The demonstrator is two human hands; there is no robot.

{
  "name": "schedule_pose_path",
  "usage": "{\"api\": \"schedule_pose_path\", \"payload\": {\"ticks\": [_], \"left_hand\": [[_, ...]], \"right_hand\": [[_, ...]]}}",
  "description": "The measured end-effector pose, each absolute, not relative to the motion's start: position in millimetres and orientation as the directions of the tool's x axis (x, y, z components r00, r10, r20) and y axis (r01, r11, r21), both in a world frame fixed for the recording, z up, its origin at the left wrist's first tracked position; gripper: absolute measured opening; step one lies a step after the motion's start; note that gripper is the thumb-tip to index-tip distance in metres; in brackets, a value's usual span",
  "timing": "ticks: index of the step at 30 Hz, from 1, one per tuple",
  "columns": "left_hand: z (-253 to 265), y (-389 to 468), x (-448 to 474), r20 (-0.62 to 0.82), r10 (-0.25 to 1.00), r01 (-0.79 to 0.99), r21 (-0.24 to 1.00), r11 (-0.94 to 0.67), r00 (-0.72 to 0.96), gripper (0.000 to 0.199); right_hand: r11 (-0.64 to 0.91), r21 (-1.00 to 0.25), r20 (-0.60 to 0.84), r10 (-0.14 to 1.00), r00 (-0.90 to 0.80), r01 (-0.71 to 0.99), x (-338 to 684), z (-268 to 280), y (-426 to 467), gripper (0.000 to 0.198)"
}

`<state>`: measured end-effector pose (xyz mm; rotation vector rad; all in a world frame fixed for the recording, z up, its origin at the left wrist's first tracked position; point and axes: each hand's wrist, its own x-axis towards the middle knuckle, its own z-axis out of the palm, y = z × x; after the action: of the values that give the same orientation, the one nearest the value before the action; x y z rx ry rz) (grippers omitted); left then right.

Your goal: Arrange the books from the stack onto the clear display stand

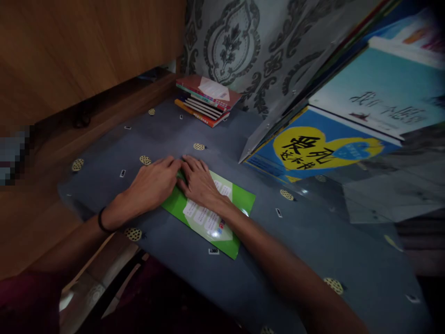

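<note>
A thin green book (245,197) with pale text panels lies flat on the dark table cover, turned at an angle to me. My left hand (156,181), a black band around its wrist, is at the book's far left corner, its fingers closed on the edge. Across the upper part of the cover rests my right hand (200,181), thumb apart from the other fingers, palm down. The fingertips of both hands meet near the far corner, and what lies beneath them is hidden.
A stack of books (205,104) sits at the back by the patterned wall (231,41). On the right, a clear rack holds a blue and yellow book (299,148) and a pale teal book (378,88). A wooden cabinet (86,46) borders the left.
</note>
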<state>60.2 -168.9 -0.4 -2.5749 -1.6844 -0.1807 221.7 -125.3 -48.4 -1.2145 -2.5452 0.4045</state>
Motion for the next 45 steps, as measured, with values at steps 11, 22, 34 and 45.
{"api": "schedule_pose_path", "payload": {"ticks": [11,22,34,45], "left_hand": [[-48,-135,77,0.271,0.777,0.815,-0.053,-0.577,0.568,0.038],[-44,-130,74,0.288,0.733,0.781,-0.1,-0.617,0.616,0.044],[-46,-124,72,0.243,0.775,0.803,-0.031,-0.595,0.584,0.047],[-27,-146,119,0.186,0.765,0.784,-0.052,-0.619,0.616,0.036]], "right_hand": [[0.475,-0.402,0.19,0.879,-0.437,0.783,245,-59,-151,0.06],[0.407,-0.351,0.138,0.913,-0.384,0.843,283,-54,-176,0.068],[0.319,-0.338,0.11,0.948,-0.299,0.886,329,-63,-204,0.077],[0.287,-0.455,0.225,0.953,-0.203,0.843,363,-74,-213,0.053]]}}
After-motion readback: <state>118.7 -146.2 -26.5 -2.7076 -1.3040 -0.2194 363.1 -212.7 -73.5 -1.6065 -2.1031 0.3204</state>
